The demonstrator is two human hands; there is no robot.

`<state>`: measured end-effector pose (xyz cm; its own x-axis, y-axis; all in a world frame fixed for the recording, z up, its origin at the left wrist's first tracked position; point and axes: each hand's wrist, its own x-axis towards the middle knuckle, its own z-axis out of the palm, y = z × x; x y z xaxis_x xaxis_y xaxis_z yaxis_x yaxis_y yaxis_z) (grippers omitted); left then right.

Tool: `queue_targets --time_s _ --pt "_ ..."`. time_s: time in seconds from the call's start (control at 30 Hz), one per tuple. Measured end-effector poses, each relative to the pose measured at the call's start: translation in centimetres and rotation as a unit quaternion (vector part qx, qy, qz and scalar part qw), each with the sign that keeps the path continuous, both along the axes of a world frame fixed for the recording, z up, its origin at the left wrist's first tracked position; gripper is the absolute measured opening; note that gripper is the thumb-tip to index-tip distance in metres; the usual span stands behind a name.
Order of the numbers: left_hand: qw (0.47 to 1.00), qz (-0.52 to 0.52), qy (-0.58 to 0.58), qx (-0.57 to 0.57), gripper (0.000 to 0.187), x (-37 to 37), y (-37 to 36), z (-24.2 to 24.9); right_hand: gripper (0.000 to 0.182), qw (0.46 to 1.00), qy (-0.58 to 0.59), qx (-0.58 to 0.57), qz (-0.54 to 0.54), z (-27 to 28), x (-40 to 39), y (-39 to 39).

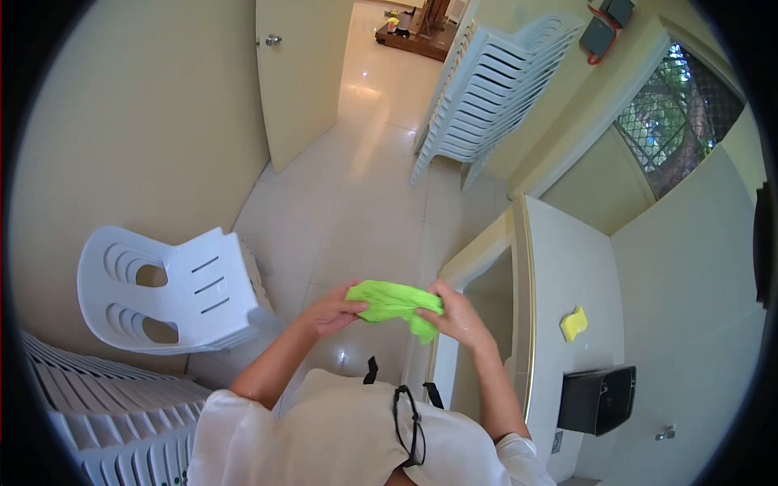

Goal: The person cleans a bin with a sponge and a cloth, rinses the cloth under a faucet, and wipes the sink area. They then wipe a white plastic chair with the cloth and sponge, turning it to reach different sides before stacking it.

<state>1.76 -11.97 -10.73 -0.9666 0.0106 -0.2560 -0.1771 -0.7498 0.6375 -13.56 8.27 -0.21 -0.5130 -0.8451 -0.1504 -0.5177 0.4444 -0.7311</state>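
A bright green cloth (391, 300) is stretched between my two hands in front of my body, above the tiled floor. My left hand (334, 310) grips its left end with the thumb on top. At the other end, my right hand (456, 317) is closed round the cloth, and a loose fold hangs down beside the fingers. The cloth looks bunched and creased. Part of each hand's fingers is hidden behind it.
White plastic chairs (174, 283) stand at the left, with a tall stack (498, 85) by the doorway. On the right counter (567, 267) are a yellow sponge (574, 324) and a black bin (598, 399). A door (304, 73) stands open ahead.
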Motion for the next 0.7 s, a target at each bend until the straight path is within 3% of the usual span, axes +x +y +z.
queue_targets --time_s 0.03,0.07,0.1,0.13,0.2,0.27,0.3,0.43,0.53,0.6,0.67,0.7 --pt "0.998 0.056 0.040 0.000 0.043 0.5 -0.8 0.3 0.031 1.000 0.004 -0.002 0.001 -0.5 -0.5 -1.6" --pt "0.990 0.113 0.079 0.001 0.040 0.6 -1.5 0.7 0.033 0.996 0.048 0.019 0.078 -1.4 -1.2 -3.2" --pt "0.990 0.117 0.080 0.000 0.040 0.5 -2.0 1.2 0.036 0.983 0.091 0.039 0.155 -2.3 -1.7 -4.7" --pt "0.989 0.115 0.091 -0.026 0.042 0.4 -2.4 1.7 0.036 0.982 0.092 0.038 0.159 -2.9 -1.7 -6.1" --pt "0.986 0.122 0.099 -0.047 0.045 0.0 -2.9 2.5 0.043 0.978 0.046 -0.119 0.162 -4.0 -1.6 -8.7" --pt "0.952 0.051 0.097 -0.284 0.045 -1.1 -3.5 3.3 0.046 0.969 -0.011 -0.125 0.214 -4.4 -2.1 -11.4" --pt "0.954 0.061 0.089 -0.280 0.045 -1.7 -3.8 3.6 0.050 0.955 -0.065 -0.132 0.257 -4.6 -2.7 -12.6" --pt "0.797 0.139 0.045 -0.587 0.044 -3.9 -6.2 3.4 0.039 0.957 -0.057 -0.089 0.270 -6.4 -6.3 -15.7" --pt "0.782 0.140 -0.036 -0.607 0.040 -5.6 -8.7 3.5 0.025 0.966 -0.008 -0.005 0.257 -7.0 -11.2 -17.4" --pt "0.775 0.149 -0.040 -0.613 0.039 -7.2 -9.7 3.2 0.019 0.971 -0.060 0.046 0.227 -5.7 -13.4 -18.5" --pt "0.754 0.153 -0.043 -0.637 0.039 -9.5 -10.5 3.7 0.015 0.953 -0.138 -0.107 0.246 -6.6 -16.0 -19.4" --pt "0.744 0.145 -0.053 -0.650 0.040 -10.6 -10.7 3.9 0.012 0.946 -0.138 -0.128 0.265 -6.1 -17.2 -19.9"
